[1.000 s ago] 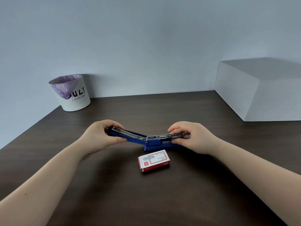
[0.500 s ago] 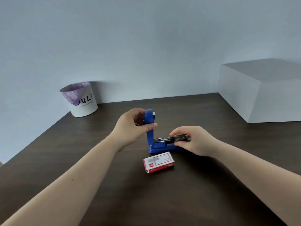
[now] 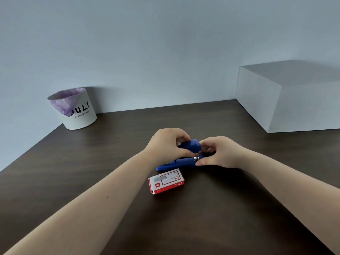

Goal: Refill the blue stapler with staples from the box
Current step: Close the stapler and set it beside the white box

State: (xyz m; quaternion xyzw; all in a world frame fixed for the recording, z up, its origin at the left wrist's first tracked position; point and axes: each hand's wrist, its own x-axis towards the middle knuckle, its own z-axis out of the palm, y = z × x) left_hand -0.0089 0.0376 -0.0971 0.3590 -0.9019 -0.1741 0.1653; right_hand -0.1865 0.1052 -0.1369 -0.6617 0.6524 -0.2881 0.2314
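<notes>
Head view shows both hands on the stapler (image 3: 184, 159), which sits mid-desk, just beyond the box (image 3: 166, 181). Left hand (image 3: 165, 144) has its grip closed on the stapler's rounded blue top arm, thumb below and fingers curled over it, holding that arm tilted up off the lower body. Right hand (image 3: 219, 151) is closed on the right end of the lower body, fingertips pinching beside a small shiny metal piece where the two parts meet; what the fingers do behind it is hidden. Judging by the raised arm and the box lying flat with no staples in sight, the step in hand looks like handling the stapler's lid, either opening it or pressing it shut; I cannot tell whether staples are already inside. If it is still empty, the next move calls for one hand to let go, reach the box, slide out its tray and lift a strip without snapping it, while the other keeps the lid up. Stapler is smooth, glossy blue plastic, long and low with a rounded nose. Box is a small flat carton, white and red, printed label up. Desk (image 3: 220, 218) is dark wood grain, matte. Far left stands a white tapered bin (image 3: 79, 115) with a crinkly purple liner; far right, a plain white block (image 3: 287, 103).
</notes>
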